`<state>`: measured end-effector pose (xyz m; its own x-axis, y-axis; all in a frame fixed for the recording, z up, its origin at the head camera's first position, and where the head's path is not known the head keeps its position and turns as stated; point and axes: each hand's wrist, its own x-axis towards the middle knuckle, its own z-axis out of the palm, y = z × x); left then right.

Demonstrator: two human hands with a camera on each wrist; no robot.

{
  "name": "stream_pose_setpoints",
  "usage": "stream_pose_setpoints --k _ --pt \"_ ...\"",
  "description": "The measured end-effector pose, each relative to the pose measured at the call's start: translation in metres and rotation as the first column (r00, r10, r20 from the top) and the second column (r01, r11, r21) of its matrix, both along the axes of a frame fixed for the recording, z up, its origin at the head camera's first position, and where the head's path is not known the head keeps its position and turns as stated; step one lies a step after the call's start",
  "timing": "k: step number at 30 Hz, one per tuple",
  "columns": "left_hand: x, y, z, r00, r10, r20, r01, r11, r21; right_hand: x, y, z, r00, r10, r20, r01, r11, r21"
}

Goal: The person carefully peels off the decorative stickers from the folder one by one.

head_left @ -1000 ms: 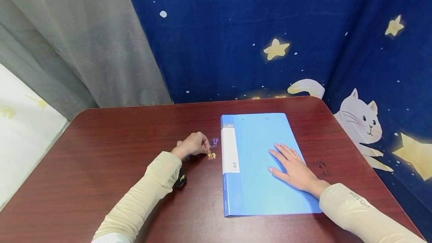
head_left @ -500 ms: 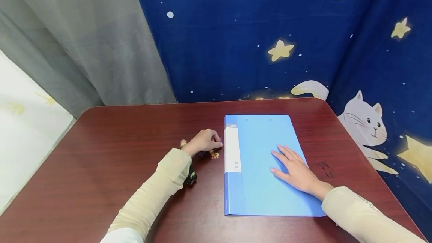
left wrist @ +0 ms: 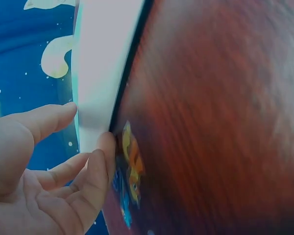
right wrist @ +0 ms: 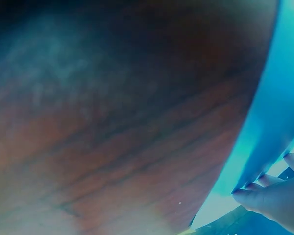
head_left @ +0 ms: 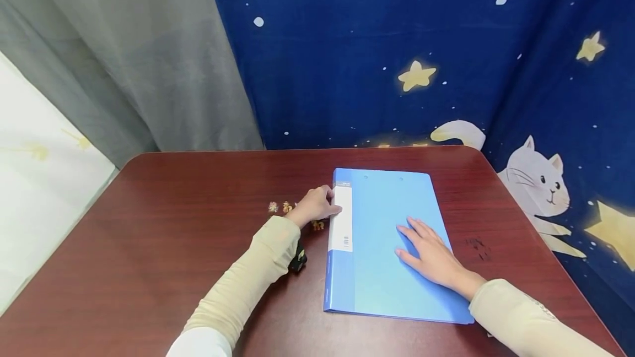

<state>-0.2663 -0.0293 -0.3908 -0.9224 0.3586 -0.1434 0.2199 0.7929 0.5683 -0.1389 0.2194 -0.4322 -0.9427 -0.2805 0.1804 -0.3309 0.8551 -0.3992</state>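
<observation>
Star-print curtain (head_left: pixel 337 43) across top of frame. Dark red-brown table (head_left: pixel 149 263) below. Blue folder (head_left: pixel 392 296) lies on it, right of centre. Right hand (head_left: pixel 430 257), lower right, rests flat on cover, fingers spread apart. Left hand (head_left: pixel 315 205), centre, grips folder's left edge, thumb over top, fingers curled. Black object (head_left: pixel 299 259), lower centre, partly hidden. Orange figure (head_left: pixel 318 226) just above.

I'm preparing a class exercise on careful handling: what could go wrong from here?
The left hand, at the left edge of the blue folder, could knock the small orange figure close by. The left sleeve might brush the black object beside it. The right hand, resting on the folder, might hinder any lifting.
</observation>
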Motion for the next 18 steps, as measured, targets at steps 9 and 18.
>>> stream_pose_setpoints --k 9,18 --pt "0.001 0.007 -0.006 0.996 0.082 0.022 -0.083 0.996 0.018 0.003 -0.004 -0.001 1.0 -0.015 -0.019 0.015 1.0 -0.01" --pt "0.002 0.007 -0.005 0.989 0.146 0.033 -0.147 0.989 0.027 0.003 -0.012 -0.002 0.999 -0.047 -0.015 0.047 0.999 0.012"
